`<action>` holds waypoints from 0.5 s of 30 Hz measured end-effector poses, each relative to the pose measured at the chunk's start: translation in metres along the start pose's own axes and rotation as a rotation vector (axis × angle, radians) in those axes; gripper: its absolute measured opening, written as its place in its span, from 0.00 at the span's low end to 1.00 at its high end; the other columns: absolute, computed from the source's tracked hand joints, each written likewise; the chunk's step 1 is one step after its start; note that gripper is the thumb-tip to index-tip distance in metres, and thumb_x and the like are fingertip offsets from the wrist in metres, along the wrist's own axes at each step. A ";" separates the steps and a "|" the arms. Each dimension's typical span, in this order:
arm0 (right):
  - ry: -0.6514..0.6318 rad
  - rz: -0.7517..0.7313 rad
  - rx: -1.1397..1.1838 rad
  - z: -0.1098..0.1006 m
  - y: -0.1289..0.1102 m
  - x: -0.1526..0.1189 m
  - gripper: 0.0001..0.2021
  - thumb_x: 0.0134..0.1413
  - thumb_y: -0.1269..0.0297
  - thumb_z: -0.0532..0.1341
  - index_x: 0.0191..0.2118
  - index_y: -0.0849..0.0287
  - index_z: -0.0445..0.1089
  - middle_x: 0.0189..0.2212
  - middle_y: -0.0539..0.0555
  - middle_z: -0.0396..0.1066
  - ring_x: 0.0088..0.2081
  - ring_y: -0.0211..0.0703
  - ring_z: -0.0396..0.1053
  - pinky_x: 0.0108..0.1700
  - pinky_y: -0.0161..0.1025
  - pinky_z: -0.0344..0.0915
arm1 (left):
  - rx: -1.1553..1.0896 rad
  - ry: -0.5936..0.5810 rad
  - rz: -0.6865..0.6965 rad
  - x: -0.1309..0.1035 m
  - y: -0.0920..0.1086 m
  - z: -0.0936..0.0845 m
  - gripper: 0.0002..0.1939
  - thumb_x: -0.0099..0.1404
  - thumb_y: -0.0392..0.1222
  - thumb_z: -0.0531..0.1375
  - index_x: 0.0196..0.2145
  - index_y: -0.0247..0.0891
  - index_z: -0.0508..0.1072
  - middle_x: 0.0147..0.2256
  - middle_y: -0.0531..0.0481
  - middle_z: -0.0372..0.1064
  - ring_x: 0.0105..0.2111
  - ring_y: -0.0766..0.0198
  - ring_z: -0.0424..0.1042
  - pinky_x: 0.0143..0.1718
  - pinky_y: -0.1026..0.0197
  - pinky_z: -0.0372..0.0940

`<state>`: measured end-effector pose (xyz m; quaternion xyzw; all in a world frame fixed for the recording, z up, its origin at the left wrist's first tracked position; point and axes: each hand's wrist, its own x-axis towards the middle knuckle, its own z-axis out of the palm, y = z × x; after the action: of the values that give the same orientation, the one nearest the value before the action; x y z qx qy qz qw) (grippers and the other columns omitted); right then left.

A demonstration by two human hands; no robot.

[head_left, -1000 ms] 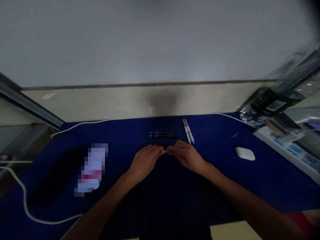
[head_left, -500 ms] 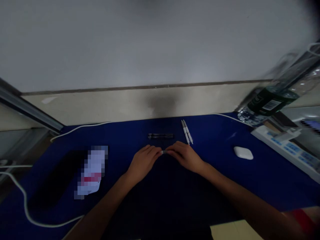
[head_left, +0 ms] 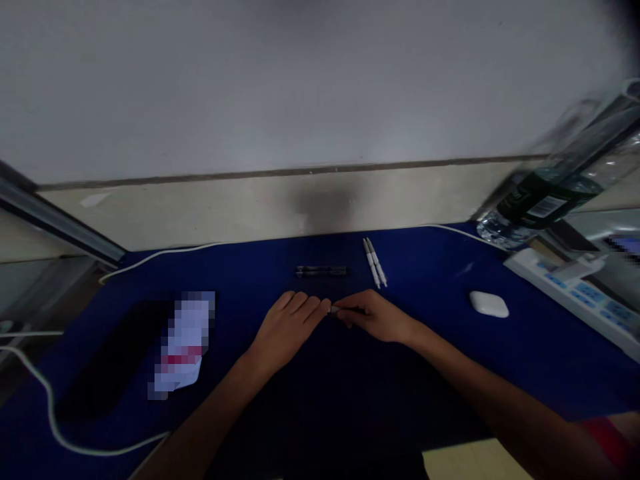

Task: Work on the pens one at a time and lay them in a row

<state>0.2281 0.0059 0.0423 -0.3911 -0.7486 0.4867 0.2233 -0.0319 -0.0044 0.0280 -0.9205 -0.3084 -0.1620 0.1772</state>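
Note:
Between my two hands is a thin white-and-grey pen (head_left: pixel 333 309), most of it hidden by fingers. My left hand (head_left: pixel 291 327) is closed around its left part, back of the hand upward. At the other end, my right hand (head_left: pixel 378 317) pinches the grey part between thumb and fingertips. Two dark pens (head_left: pixel 321 271) lie side by side just beyond my hands. Farther right, two white pens with grey ends (head_left: pixel 375 263) rest next to each other on the blue desk surface (head_left: pixel 420 267).
A phone (head_left: pixel 184 347) with a blurred screen lies at left by a dark shadowed patch. White cables (head_left: pixel 53 407) run along the left and back edges. At right are a white earbud case (head_left: pixel 489 304), a power strip (head_left: pixel 575 293) and a green-labelled bottle (head_left: pixel 537 200).
My right hand's fingers have shifted their pinch on the pen, and the wrist has turned slightly. The left hand has moved a little right and flattened. The pens on the desk have stayed put.

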 end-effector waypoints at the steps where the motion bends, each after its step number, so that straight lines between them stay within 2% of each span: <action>1: 0.046 -0.051 -0.036 0.003 0.002 0.000 0.16 0.77 0.60 0.61 0.35 0.52 0.80 0.29 0.51 0.79 0.30 0.47 0.74 0.35 0.43 0.69 | -0.011 -0.020 -0.013 0.001 0.001 0.000 0.20 0.75 0.23 0.59 0.59 0.38 0.77 0.43 0.51 0.81 0.41 0.56 0.77 0.45 0.52 0.67; 3: 0.125 -0.167 -0.128 0.008 0.008 0.000 0.12 0.77 0.63 0.61 0.43 0.50 0.83 0.35 0.53 0.83 0.35 0.50 0.79 0.39 0.45 0.73 | -0.056 -0.033 -0.048 0.002 0.002 0.000 0.19 0.76 0.24 0.59 0.58 0.37 0.78 0.41 0.50 0.81 0.39 0.55 0.77 0.43 0.52 0.67; 6: 0.189 -0.299 -0.323 0.013 0.017 0.001 0.13 0.79 0.65 0.59 0.53 0.49 0.83 0.39 0.56 0.83 0.40 0.52 0.79 0.44 0.48 0.76 | -0.148 -0.023 -0.136 0.003 0.004 0.003 0.14 0.80 0.28 0.59 0.56 0.38 0.79 0.38 0.51 0.80 0.38 0.55 0.77 0.40 0.53 0.66; 10: 0.192 -0.397 -0.579 0.014 0.021 0.000 0.19 0.82 0.68 0.52 0.56 0.54 0.81 0.34 0.57 0.78 0.34 0.51 0.73 0.44 0.49 0.76 | -0.290 -0.075 -0.269 0.004 0.008 0.004 0.14 0.85 0.34 0.55 0.55 0.42 0.81 0.40 0.50 0.82 0.38 0.56 0.79 0.41 0.53 0.69; 15: 0.194 -0.418 -0.752 0.012 0.014 -0.002 0.22 0.81 0.72 0.49 0.58 0.52 0.81 0.37 0.60 0.79 0.39 0.54 0.74 0.45 0.49 0.77 | -0.461 -0.120 -0.357 0.006 0.004 0.004 0.16 0.87 0.39 0.53 0.53 0.42 0.82 0.45 0.49 0.84 0.43 0.57 0.82 0.47 0.54 0.72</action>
<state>0.2260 0.0007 0.0243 -0.3291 -0.9123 0.0859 0.2282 -0.0245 -0.0029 0.0261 -0.8755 -0.4305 -0.2015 -0.0864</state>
